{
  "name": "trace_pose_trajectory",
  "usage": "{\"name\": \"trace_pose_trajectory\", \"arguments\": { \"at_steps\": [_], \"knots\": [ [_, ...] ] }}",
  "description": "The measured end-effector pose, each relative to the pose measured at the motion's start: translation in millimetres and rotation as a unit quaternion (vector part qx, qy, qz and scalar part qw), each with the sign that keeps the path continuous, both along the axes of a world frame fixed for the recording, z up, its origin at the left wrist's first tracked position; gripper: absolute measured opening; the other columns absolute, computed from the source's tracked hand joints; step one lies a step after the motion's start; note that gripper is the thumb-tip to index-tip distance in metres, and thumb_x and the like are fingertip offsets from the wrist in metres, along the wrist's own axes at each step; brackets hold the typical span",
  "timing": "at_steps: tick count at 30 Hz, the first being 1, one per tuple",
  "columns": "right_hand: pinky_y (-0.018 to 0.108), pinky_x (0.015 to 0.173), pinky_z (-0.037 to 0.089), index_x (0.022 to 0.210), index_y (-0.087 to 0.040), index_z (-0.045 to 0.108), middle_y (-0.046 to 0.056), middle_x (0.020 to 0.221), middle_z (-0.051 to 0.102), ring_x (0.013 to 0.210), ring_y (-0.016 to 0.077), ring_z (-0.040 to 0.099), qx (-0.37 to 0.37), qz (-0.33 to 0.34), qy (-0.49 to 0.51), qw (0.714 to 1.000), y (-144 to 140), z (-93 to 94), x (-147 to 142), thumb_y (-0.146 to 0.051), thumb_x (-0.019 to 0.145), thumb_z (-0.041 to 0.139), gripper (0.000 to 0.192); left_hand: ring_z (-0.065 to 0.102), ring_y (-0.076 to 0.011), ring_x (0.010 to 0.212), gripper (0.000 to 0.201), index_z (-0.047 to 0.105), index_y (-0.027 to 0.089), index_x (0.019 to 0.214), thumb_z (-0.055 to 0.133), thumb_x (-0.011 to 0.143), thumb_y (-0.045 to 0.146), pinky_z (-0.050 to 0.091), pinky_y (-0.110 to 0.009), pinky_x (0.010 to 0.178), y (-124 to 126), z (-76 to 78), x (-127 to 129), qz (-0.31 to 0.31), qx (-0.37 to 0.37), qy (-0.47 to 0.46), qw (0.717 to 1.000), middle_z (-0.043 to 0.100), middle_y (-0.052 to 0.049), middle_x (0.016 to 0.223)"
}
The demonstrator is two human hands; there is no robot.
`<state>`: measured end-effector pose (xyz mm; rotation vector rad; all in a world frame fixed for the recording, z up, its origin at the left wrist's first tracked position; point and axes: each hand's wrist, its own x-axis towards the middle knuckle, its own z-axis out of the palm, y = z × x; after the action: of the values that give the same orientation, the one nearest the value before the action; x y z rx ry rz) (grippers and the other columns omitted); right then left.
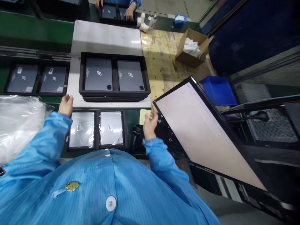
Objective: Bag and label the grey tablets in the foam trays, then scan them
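Note:
A black tray [96, 131] right in front of me holds two tablets wrapped in shiny film [82, 129]. My left hand [66, 104] hovers at its upper left corner with fingers curled and nothing in it. My right hand [150, 124] is raised to the right of this tray, fingers apart and empty, above a black handheld scanner [136, 137] and close to the monitor [206, 131]. Beyond, a stack of black trays [114, 93] carries two bare grey tablets [98, 74].
Another tray of two grey tablets [36, 79] lies on the green conveyor at left. Clear plastic bags [18, 125] pile at my left. A cardboard box [192, 47] and blue bin [219, 90] stand at right. Another person's hands [129, 12] work at a far tray.

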<state>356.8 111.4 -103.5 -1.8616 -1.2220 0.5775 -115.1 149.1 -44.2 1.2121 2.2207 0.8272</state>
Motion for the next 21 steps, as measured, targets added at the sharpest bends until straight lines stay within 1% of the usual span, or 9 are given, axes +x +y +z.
{"name": "trace_pose_trajectory", "arguments": {
  "at_steps": [3,5,7,9,13,15,17,19,21],
  "knots": [
    [0.053,0.113,0.047,0.134,-0.013,0.057,0.027,0.136,0.059,0.131,0.0373,0.057,-0.1,-0.049,-0.076,0.991,-103.1,-27.8,-12.5,-0.044,0.085,0.07,0.059,0.055,-0.0343,0.138,0.062,0.047,0.005,0.146,0.056,0.096,0.04,0.042,-0.05,0.122,-86.3,-26.3,-18.1,0.02,-0.086,0.043,0.995,0.056,-0.023,0.147],
    [0.051,0.103,0.054,0.121,-0.015,0.062,0.024,0.123,0.067,0.12,0.0373,0.064,-0.157,-0.053,-0.062,0.984,-136.5,-42.8,-24.1,-0.038,0.073,0.079,0.056,0.053,-0.0373,0.14,0.062,0.048,0.004,0.146,0.054,0.093,0.037,0.041,-0.052,0.123,-132.3,-46.8,-21.9,0.006,-0.128,0.059,0.99,0.055,-0.026,0.147],
    [0.044,0.088,0.06,0.106,-0.018,0.063,0.015,0.103,0.073,0.102,0.0323,0.071,-0.198,-0.052,0.0,0.979,-137.5,-50.7,-33.6,-0.033,0.069,0.079,0.043,0.05,-0.0404,0.141,0.061,0.05,0.002,0.144,0.051,0.092,0.034,0.037,-0.055,0.125,-161.5,-66.3,-20.5,-0.019,-0.136,0.082,0.987,0.054,-0.029,0.146],
    [0.037,0.073,0.061,0.09,-0.021,0.06,0.006,0.08,0.072,0.082,0.0267,0.073,-0.239,-0.056,0.061,0.968,-115.1,-50.4,-39.7,-0.028,0.069,0.075,0.026,0.048,-0.0427,0.141,0.06,0.051,0.001,0.144,0.048,0.092,0.032,0.035,-0.058,0.125,-175.2,-82.6,-17.2,-0.038,-0.123,0.104,0.986,0.053,-0.03,0.144],
    [0.032,0.063,0.057,0.081,-0.022,0.058,0.0,0.062,0.064,0.064,0.0218,0.068,-0.251,-0.032,0.061,0.966,-55.5,-26.5,-60.4,-0.027,0.074,0.071,0.016,0.051,-0.0439,0.134,0.059,0.05,0.002,0.146,0.043,0.095,0.031,0.039,-0.06,0.12,-179.5,-102.2,-17.2,-0.043,-0.1,0.099,0.989,0.054,-0.03,0.139],
    [0.034,0.068,0.058,0.085,-0.02,0.064,0.002,0.067,0.069,0.07,0.0238,0.071,-0.211,0.058,0.011,0.976,-38.5,-7.1,-88.3,-0.031,0.076,0.073,0.017,0.051,-0.0437,0.133,0.059,0.051,0.003,0.146,0.044,0.095,0.031,0.04,-0.06,0.119,-180.1,-107.5,-20.6,-0.052,-0.095,0.085,0.99,0.054,-0.03,0.139],
    [0.036,0.077,0.058,0.09,-0.018,0.069,0.007,0.08,0.075,0.082,0.0271,0.073,-0.175,0.227,-0.054,0.956,-33.7,12.4,-131.2,-0.032,0.077,0.076,0.02,0.051,-0.0439,0.132,0.059,0.051,0.002,0.146,0.044,0.095,0.031,0.04,-0.059,0.118,-182.0,-112.3,-23.6,-0.058,-0.093,0.075,0.991,0.054,-0.03,0.139],
    [0.036,0.087,0.056,0.096,-0.018,0.072,0.01,0.095,0.079,0.094,0.0295,0.074,-0.157,0.422,-0.123,0.884,-36.3,27.8,-184.4,-0.024,0.077,0.078,0.021,0.051,-0.0438,0.132,0.059,0.051,0.003,0.147,0.044,0.096,0.032,0.04,-0.059,0.117,-184.5,-117.4,-25.3,-0.059,-0.083,0.066,0.993,0.054,-0.029,0.139],
    [0.036,0.092,0.053,0.1,-0.016,0.074,0.013,0.105,0.078,0.101,0.0309,0.073,-0.156,0.554,-0.194,0.795,-39.5,36.5,-237.7,-0.017,0.078,0.075,0.022,0.051,-0.0431,0.132,0.059,0.05,0.005,0.148,0.044,0.097,0.033,0.04,-0.059,0.117,-186.5,-122.5,-25.9,-0.061,-0.07,0.058,0.994,0.054,-0.029,0.139]
  ]
}}
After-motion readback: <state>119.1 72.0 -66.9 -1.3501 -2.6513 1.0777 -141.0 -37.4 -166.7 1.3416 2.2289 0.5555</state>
